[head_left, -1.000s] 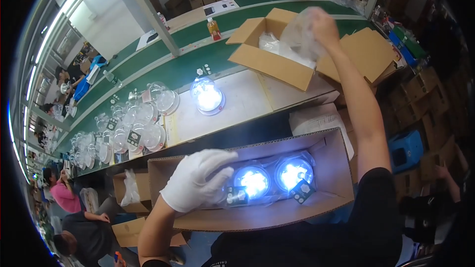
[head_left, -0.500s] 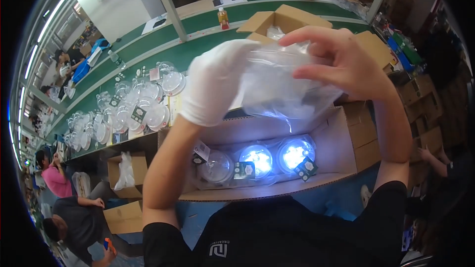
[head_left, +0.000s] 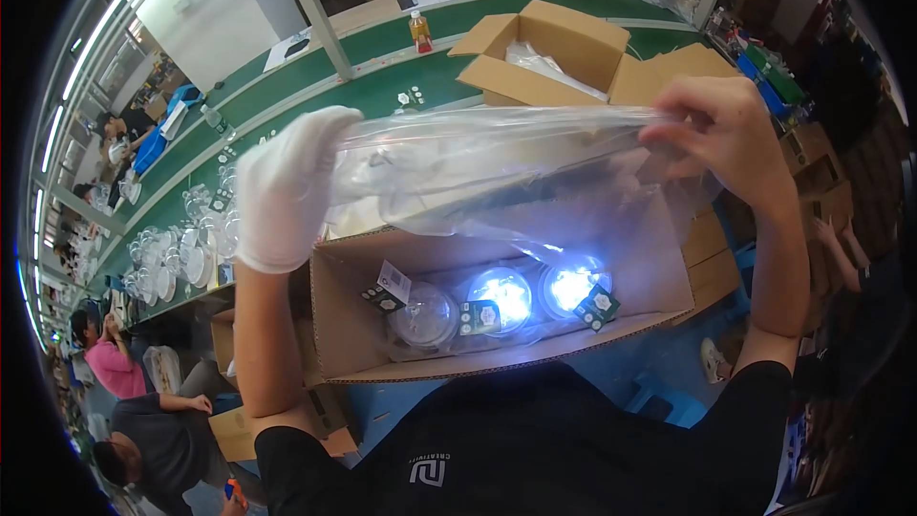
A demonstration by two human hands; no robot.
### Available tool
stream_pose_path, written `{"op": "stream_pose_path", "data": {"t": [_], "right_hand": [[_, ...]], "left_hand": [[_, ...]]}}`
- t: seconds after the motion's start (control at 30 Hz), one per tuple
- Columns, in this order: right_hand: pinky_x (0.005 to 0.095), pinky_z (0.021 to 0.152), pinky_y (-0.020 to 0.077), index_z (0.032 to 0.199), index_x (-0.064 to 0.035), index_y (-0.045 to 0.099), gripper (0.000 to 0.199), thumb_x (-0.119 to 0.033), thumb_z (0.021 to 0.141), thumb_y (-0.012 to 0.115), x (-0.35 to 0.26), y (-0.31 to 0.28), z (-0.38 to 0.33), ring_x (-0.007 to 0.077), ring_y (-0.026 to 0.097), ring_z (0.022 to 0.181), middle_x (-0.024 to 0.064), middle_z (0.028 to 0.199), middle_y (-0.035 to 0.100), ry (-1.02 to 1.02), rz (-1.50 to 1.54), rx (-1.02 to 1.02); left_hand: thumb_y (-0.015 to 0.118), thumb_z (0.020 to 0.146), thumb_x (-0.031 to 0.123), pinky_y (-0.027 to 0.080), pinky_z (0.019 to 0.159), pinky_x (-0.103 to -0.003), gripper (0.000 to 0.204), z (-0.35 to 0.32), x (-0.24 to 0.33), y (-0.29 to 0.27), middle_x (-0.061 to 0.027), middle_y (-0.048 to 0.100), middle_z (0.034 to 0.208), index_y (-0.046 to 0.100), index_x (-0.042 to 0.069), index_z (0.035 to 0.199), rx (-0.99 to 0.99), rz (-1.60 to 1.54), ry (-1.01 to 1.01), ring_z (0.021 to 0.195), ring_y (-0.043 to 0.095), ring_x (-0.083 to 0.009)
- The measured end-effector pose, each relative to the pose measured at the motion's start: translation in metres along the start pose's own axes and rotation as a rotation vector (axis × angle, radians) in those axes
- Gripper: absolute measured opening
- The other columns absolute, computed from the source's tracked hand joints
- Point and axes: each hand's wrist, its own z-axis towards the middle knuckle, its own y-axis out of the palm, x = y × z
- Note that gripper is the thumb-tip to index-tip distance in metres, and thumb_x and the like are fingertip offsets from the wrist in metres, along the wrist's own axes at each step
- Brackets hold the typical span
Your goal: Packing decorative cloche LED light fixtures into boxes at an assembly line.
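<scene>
A clear plastic bag (head_left: 497,158) is stretched wide between my two hands, above an open cardboard box (head_left: 363,258). My left hand (head_left: 287,191), in a white glove, is closed on the bag's left end. At the other end my bare right hand (head_left: 712,129) pinches its edge between thumb and fingers. Inside the box, three round clear lamps stand in a row: an unlit lamp (head_left: 420,320) on the left, a glowing lamp (head_left: 511,291) in the middle and another glowing lamp (head_left: 578,282) on the right. Dark green tags hang on them.
Several clear lamps (head_left: 177,253) crowd the green bench at the left. Beyond the bag, another open carton (head_left: 535,38) holds plastic film. A drink bottle (head_left: 420,32) stands on the bench. At lower left a seated person (head_left: 158,440) works; a blue stool (head_left: 669,401) is at lower right.
My hands have moved apart, left hand leftward and right hand rightward. The bunched plastic bag is now drawn out wide between them.
</scene>
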Motion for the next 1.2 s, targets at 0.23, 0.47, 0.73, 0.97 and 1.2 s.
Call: {"op": "stream_pose_path", "data": {"t": [0.23, 0.47, 0.73, 0.97, 1.2], "right_hand": [[0.0316, 0.060, 0.0499, 0.088, 0.0007, 0.067, 0.015, 0.007, 0.075, 0.070, 0.026, 0.020, -0.052, 0.0240, 0.065, 0.068, 0.0116, 0.078, 0.065, 0.004, 0.112, -0.274], [0.0206, 0.049, 0.0409, 0.100, -0.0013, 0.063, 0.014, 0.007, 0.096, 0.053, 0.045, 0.037, -0.097, 0.0088, 0.055, 0.054, 0.0118, 0.107, 0.072, 0.347, 0.236, 0.012], [0.0322, 0.094, 0.0519, 0.109, -0.0053, 0.053, 0.006, -0.009, 0.105, 0.050, 0.091, 0.020, -0.112, 0.0189, 0.063, 0.111, 0.0175, 0.121, 0.066, 0.310, 0.505, 0.084], [0.0356, 0.108, 0.0435, 0.157, -0.0095, 0.033, 0.083, 0.016, 0.081, 0.055, 0.024, 0.057, -0.089, 0.0323, 0.046, 0.140, 0.0127, 0.162, 0.033, 0.229, -0.173, -0.376], [0.0379, 0.064, 0.0548, 0.120, -0.0066, 0.060, 0.030, -0.019, 0.093, 0.065, -0.098, 0.099, 0.004, 0.0285, 0.070, 0.085, 0.0098, 0.095, 0.070, -0.491, 0.294, -0.970]], "left_hand": [[0.068, 0.069, 0.003, 0.048, 0.063, -0.039, 0.021, -0.071, -0.011, -0.023, -0.0037, 0.062, 0.080, 0.064, 0.013, 0.087, -0.177, 0.321, 0.142, 0.075, 0.062, -0.0249], [0.063, 0.070, 0.004, 0.048, 0.066, -0.038, 0.022, -0.126, -0.030, -0.004, -0.0023, 0.061, 0.080, 0.064, 0.015, 0.088, -0.330, 0.314, 0.024, 0.077, 0.062, -0.0250], [0.064, 0.064, 0.001, 0.044, 0.057, -0.037, 0.016, -0.103, -0.020, -0.029, -0.0054, 0.058, 0.069, 0.065, 0.008, 0.077, -0.254, 0.076, -0.061, 0.064, 0.058, -0.0270], [0.057, 0.081, 0.009, 0.045, 0.057, -0.031, 0.013, -0.073, 0.002, -0.040, -0.0091, 0.058, 0.065, 0.067, 0.001, 0.081, -0.180, -0.206, -0.440, 0.057, 0.058, -0.0202], [0.075, 0.091, 0.018, 0.035, 0.048, -0.023, 0.020, -0.073, 0.002, -0.002, 0.0021, 0.052, 0.063, 0.069, 0.001, 0.083, 0.041, -0.468, -0.612, 0.056, 0.048, -0.0042]]}}
